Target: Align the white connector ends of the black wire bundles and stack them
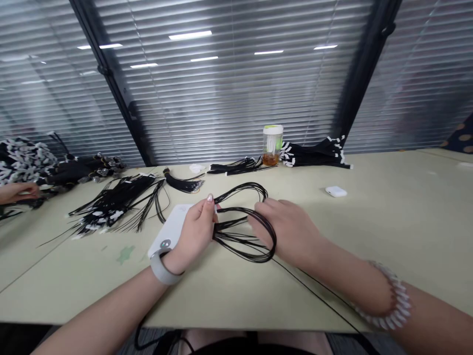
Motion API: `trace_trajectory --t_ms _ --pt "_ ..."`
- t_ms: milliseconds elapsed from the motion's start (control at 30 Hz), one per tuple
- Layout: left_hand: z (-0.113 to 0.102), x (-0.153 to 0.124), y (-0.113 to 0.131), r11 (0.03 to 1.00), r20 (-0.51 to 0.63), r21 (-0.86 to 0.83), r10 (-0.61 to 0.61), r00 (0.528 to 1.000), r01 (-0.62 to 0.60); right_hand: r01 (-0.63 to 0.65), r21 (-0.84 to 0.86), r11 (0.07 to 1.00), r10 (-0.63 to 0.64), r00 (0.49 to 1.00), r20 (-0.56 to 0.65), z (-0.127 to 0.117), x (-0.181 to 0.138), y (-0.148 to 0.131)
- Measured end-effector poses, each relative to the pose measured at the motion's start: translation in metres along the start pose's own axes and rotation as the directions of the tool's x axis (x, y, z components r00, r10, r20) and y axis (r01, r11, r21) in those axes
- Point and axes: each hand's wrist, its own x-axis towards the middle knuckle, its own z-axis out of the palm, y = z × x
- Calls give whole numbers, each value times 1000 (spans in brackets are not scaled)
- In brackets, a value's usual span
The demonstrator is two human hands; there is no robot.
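Observation:
A bundle of thin black cables (240,241) is bent into loops between my two hands, above the table. My left hand (197,224) is closed around its left end, thumb on top; a little white shows at the fingers there. On the loops' right side, my right hand (286,227) is curled with its fingers closed on the cables, and its fingertips are hidden. Behind my left hand lies a white flat device (168,231) with a small round display. Long black strands trail from near my right hand toward the table's front edge.
Black cables with white connectors (118,197) lie spread at left, beside a tied bundle (181,183). Farther left, another person's hand (18,192) is near a cable pile (25,158). At the back stand a jar (272,145) and more cables (318,152); a white case (336,191) lies right.

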Motion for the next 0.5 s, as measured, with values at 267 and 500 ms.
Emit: trace_trajectory --t_ms 267,500 --pt "1 2 1 989 -7 -116 -90 996 88 -164 248 955 266 846 -462 -19 1 41" --pt "3 -3 3 998 65 -42 -39 997 42 -73 819 569 406 891 -202 -12 -3 18"
